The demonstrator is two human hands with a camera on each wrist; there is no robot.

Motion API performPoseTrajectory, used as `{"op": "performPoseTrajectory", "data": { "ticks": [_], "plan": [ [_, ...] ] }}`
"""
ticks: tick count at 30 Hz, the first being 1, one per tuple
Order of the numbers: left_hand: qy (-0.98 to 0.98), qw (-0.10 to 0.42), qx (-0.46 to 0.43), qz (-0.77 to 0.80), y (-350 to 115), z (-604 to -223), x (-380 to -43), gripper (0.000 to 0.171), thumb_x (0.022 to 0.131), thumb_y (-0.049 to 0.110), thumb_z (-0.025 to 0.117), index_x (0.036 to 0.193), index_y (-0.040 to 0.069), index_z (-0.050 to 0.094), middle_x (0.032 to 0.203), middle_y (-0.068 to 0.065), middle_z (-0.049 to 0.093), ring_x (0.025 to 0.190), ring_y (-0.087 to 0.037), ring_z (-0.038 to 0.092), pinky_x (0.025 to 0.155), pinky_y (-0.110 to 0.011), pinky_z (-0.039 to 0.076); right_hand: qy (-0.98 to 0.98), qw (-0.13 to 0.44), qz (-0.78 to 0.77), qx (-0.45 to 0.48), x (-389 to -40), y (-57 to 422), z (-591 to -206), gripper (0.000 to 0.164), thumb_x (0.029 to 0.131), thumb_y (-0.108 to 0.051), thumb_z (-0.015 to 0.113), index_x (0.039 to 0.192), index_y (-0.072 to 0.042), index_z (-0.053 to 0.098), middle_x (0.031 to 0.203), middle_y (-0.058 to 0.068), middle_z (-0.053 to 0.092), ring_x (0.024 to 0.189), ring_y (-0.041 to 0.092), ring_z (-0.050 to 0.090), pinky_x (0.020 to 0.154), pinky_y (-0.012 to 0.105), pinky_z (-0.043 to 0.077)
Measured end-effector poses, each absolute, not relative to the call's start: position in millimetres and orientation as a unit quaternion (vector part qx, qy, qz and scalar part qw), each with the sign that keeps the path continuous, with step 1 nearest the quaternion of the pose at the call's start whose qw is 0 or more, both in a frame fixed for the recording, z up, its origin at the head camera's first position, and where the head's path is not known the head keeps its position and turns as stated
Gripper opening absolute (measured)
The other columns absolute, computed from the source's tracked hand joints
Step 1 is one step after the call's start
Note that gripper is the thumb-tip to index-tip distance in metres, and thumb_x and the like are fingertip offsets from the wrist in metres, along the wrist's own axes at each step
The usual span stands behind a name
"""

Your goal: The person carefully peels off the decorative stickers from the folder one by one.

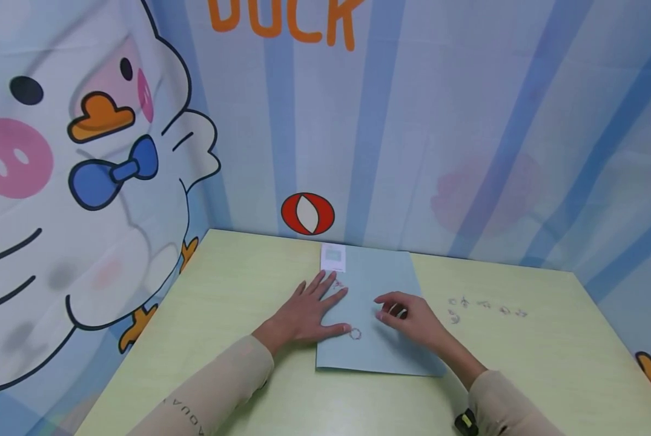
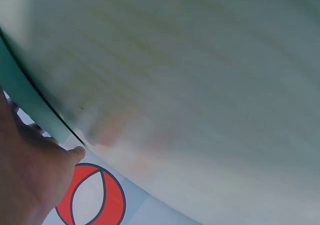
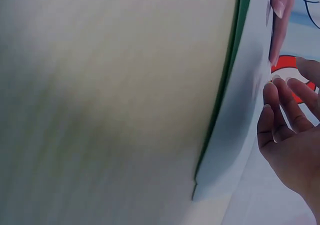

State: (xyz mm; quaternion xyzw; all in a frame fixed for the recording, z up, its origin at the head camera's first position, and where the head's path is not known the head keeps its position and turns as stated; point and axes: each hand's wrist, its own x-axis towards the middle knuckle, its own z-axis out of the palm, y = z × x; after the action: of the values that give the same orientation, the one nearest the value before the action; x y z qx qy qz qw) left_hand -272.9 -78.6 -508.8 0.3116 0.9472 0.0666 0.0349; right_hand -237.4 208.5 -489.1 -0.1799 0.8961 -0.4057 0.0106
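Note:
A pale blue-green folder (image 1: 382,272) lies on the table, its layered edge showing in the right wrist view. My left hand (image 1: 309,312) rests on its left side with fingers spread. By the left thumb is a small ring-shaped piece (image 1: 355,333), and a small reddish piece (image 1: 338,283) shows near the left fingertips. Over the folder's right half hovers my right hand (image 1: 409,318), its fingers loosely bent and the thumb apart from the index finger. I see nothing held in it. A white card (image 1: 333,257) with a greenish square sits at the folder's top left corner.
Several small, thin outlined pieces (image 1: 485,304) lie on the pale yellow table (image 1: 548,363) right of the folder. Behind the table hangs a striped blue cloth (image 1: 325,121) with a cartoon duck. A black and yellow device (image 1: 467,422) sits at the right wrist.

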Motion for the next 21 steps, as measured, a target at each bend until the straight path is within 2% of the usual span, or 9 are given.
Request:
{"op": "performPoseTrajectory", "data": {
  "ticks": [5, 11, 17, 21],
  "plan": [
    [0.947, 0.032, 0.313, 0.059, -78, -511, -274, 0.092, 0.095, 0.085, 0.038, 0.171, 0.034, 0.021, 0.179, -0.003, 0.004, 0.164, -0.033, 0.000, 0.127, -0.062, 0.017, 0.889, 0.024, -0.394, -0.233, -233, 202, -493, 0.033, 0.099, -0.022, 0.077, 0.128, -0.006, 0.073, 0.099, -0.001, 0.071, 0.085, 0.015, 0.066, 0.074, 0.027, 0.056],
    [0.945, 0.027, 0.320, 0.057, -78, -515, -276, 0.092, 0.096, 0.083, 0.038, 0.171, 0.032, 0.022, 0.179, -0.004, 0.003, 0.164, -0.033, -0.001, 0.129, -0.057, 0.014, 0.884, 0.040, -0.391, -0.252, -233, 195, -495, 0.035, 0.098, -0.020, 0.078, 0.129, -0.007, 0.073, 0.101, -0.001, 0.071, 0.086, 0.014, 0.064, 0.076, 0.028, 0.056],
    [0.943, 0.023, 0.329, 0.050, -79, -514, -276, 0.089, 0.098, 0.081, 0.035, 0.171, 0.031, 0.022, 0.179, -0.006, 0.004, 0.164, -0.034, -0.001, 0.130, -0.055, 0.014, 0.886, 0.040, -0.367, -0.282, -232, 189, -496, 0.032, 0.095, -0.019, 0.081, 0.123, -0.007, 0.076, 0.104, 0.002, 0.070, 0.084, 0.014, 0.062, 0.073, 0.027, 0.055],
    [0.941, 0.021, 0.333, 0.049, -80, -512, -275, 0.087, 0.099, 0.079, 0.035, 0.171, 0.030, 0.024, 0.179, -0.007, 0.005, 0.164, -0.035, -0.001, 0.129, -0.055, 0.016, 0.894, 0.045, -0.345, -0.283, -230, 184, -495, 0.028, 0.094, -0.019, 0.083, 0.120, -0.010, 0.078, 0.108, -0.001, 0.069, 0.087, 0.015, 0.061, 0.076, 0.027, 0.053]
  ]
}}
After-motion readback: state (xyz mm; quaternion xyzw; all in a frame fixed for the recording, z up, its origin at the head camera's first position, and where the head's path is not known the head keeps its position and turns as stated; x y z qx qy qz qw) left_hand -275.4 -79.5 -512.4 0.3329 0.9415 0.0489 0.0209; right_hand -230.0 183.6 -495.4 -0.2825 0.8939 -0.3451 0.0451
